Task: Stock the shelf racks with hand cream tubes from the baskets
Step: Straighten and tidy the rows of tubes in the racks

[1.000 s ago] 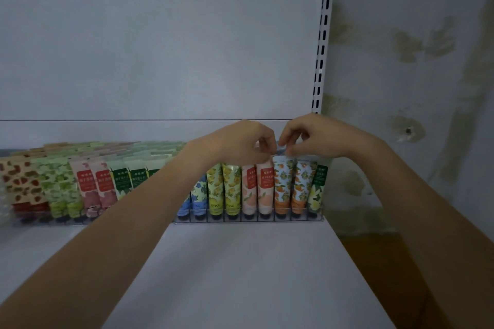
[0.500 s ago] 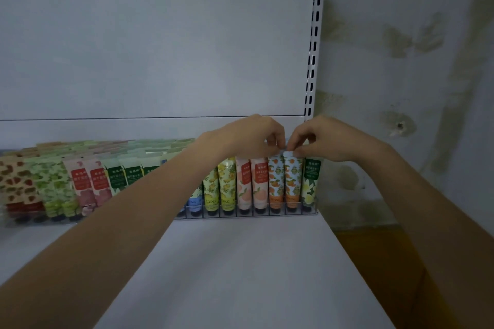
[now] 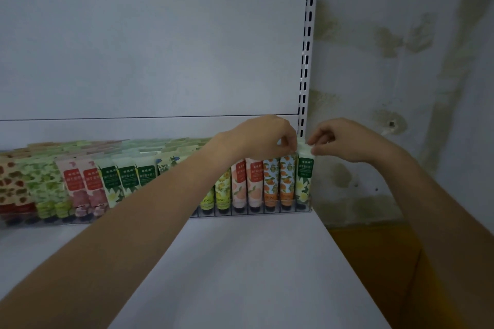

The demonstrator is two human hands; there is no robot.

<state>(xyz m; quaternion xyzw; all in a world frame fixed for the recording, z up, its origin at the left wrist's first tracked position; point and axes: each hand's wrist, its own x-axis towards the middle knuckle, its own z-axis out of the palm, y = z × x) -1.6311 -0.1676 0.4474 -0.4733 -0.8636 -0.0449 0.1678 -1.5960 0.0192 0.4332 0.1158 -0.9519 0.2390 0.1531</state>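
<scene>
— Any print you can make out?
— "YING", in capitals, low on the two yellow-green floral tubes (image 3: 221, 191).
— And the coloured labels?
— Pale characters stand on the red panels (image 3: 255, 171) of the pink peach-printed tubes (image 3: 253, 195) and on the green panel (image 3: 305, 171) of the white flower-printed tube (image 3: 303, 193), too blurred to read.

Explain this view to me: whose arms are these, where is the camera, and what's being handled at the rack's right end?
No machine here: a person works bare-handed, filmed by one head-worn camera looking forward and down. A clear rack on the white shelf holds upright hand cream tubes in a row. The right hand pinches the top of the green tube in the rightmost slot; the left hand appears to pinch its other corner with its fingers.
</scene>
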